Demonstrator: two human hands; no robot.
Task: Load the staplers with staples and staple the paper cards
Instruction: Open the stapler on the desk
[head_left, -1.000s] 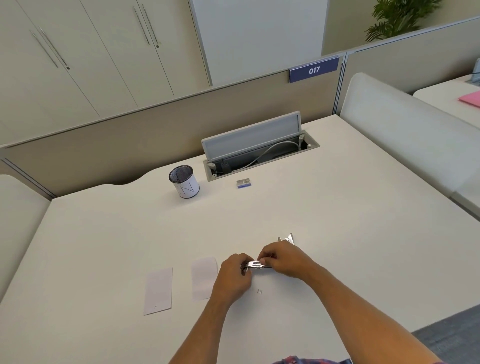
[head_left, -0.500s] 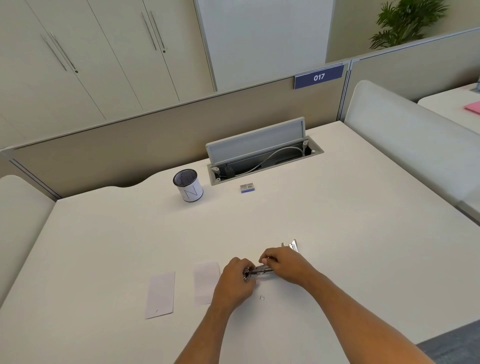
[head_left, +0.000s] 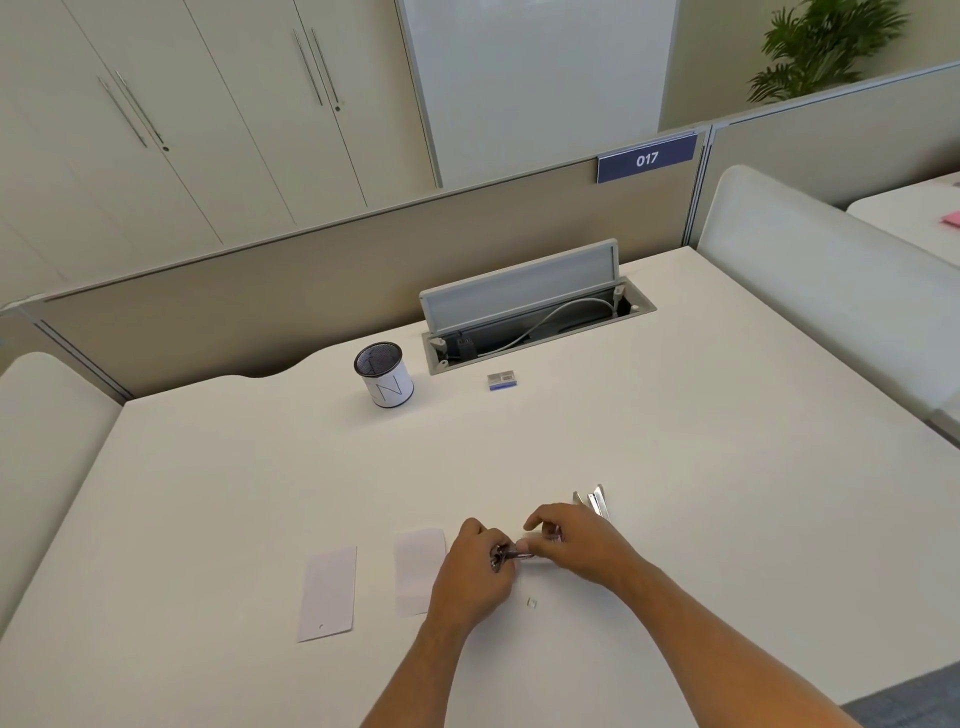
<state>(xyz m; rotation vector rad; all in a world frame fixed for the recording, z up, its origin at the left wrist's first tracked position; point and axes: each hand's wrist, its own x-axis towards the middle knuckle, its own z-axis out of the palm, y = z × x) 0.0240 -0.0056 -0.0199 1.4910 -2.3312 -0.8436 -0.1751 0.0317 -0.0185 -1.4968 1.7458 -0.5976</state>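
We are logging both hands meeting low on the white desk (head_left: 675, 467), near its front edge. The left hand (head_left: 470, 571) is curling its fingers round the left end of a small silver metal stapler (head_left: 511, 555), and the right hand (head_left: 576, 545) is pinching the stapler's other end between thumb and bent fingers (most of the tool is hidden under the knuckles). We are seeing a second silver metal stapler (head_left: 592, 501) lying just behind the right hand, apparently hinged open. Two pale rectangular paper cards are lying flat left of the hands: the nearer card (head_left: 418, 569) partly under the left hand, the far card (head_left: 328, 592) apart from it. A tiny pale scrap (head_left: 531, 603) is sitting just in front of the hands. Farther back, a small blue-and-grey staple box (head_left: 503, 380) is resting near the open cable tray (head_left: 535, 322), beside a white cylindrical mesh-topped pen cup (head_left: 387, 376).
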